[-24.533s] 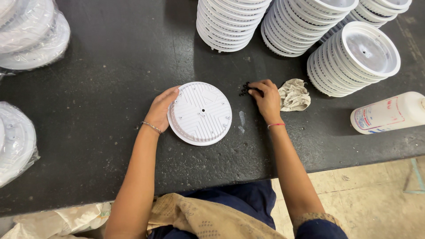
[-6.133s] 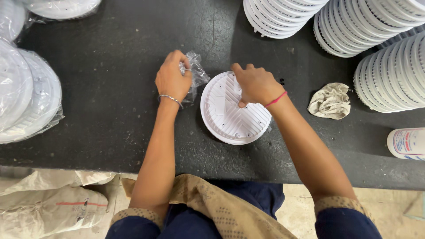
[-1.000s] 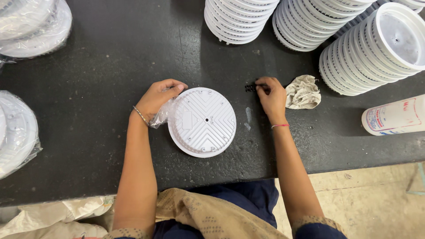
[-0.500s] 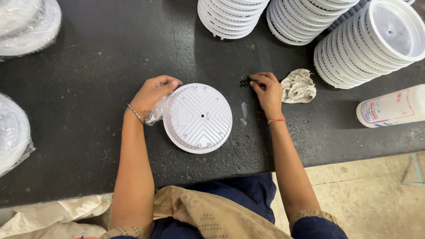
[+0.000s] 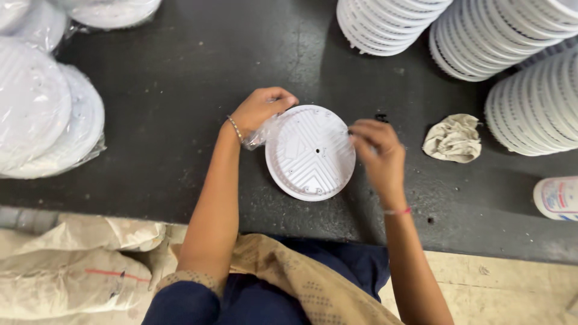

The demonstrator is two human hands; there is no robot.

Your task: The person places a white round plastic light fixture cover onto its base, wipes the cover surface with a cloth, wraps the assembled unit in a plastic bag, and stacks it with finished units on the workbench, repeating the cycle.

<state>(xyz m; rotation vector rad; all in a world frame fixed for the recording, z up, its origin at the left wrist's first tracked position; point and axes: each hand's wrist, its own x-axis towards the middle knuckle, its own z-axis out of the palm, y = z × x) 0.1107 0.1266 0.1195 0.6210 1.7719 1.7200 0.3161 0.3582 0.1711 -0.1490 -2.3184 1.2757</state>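
A round white plastic disc (image 5: 310,153) with ribbed grooves and a small centre hole lies on the dark table (image 5: 180,78). My left hand (image 5: 262,111) grips its upper left rim, and a crumpled clear plastic bag (image 5: 260,133) is bunched under that palm. My right hand (image 5: 373,150) is at the disc's right rim, thumb and fingers pinched together with a small dark part showing at the tips. More small black parts (image 5: 381,117) lie on the table just above that hand.
A crumpled cloth (image 5: 453,138) lies right of the disc. Tall stacks of white discs (image 5: 530,66) fill the far right, a white bottle (image 5: 557,197) lies at the right edge, plastic-wrapped discs (image 5: 42,114) sit left, and sacks (image 5: 72,265) lie on the floor below.
My right hand left the small black parts and came down to the disc's right rim with its fingers pinched. My left hand stays on the disc's upper left edge.
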